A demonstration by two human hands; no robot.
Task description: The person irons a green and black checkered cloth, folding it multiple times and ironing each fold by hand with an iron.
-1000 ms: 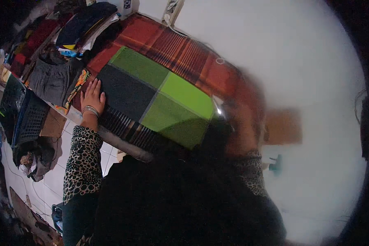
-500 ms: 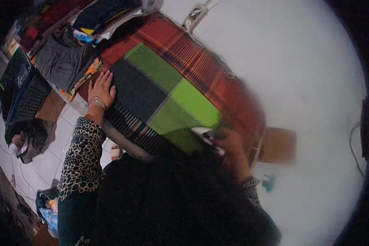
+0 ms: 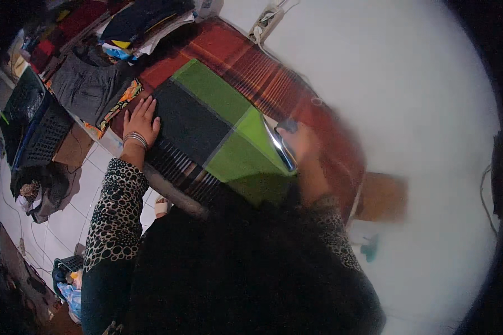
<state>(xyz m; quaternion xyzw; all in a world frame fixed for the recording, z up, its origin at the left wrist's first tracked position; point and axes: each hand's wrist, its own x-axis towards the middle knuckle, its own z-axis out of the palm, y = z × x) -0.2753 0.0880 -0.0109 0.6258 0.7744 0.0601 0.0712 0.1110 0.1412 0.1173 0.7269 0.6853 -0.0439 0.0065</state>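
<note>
A folded cloth with dark grey and green panels (image 3: pixel 198 120) lies flat on a padded surface with a red striped cover (image 3: pixel 262 70). My left hand (image 3: pixel 142 121), bangles at its wrist, rests with fingers stretched out on the cloth's left edge. At the cloth's right end, my right hand (image 3: pixel 306 144) is wrapped round the handle of a clothes iron (image 3: pixel 283 149). The iron's shiny metal side faces the bright green panel, and my fingers partly hide its body. Whether its sole touches the cloth I cannot tell.
Dark folded clothes (image 3: pixel 145 25) are piled at the far left end, beside a grey garment (image 3: pixel 92 84). Further left stands a dark plastic basket (image 3: pixel 42 137). A power strip (image 3: pixel 267 22) with a cord lies along the white wall. A brown box (image 3: pixel 383 196) sits at right.
My right hand has moved the iron away from my body, from the cloth's near right corner up to its right end. My left hand has stayed nearly in place.
</note>
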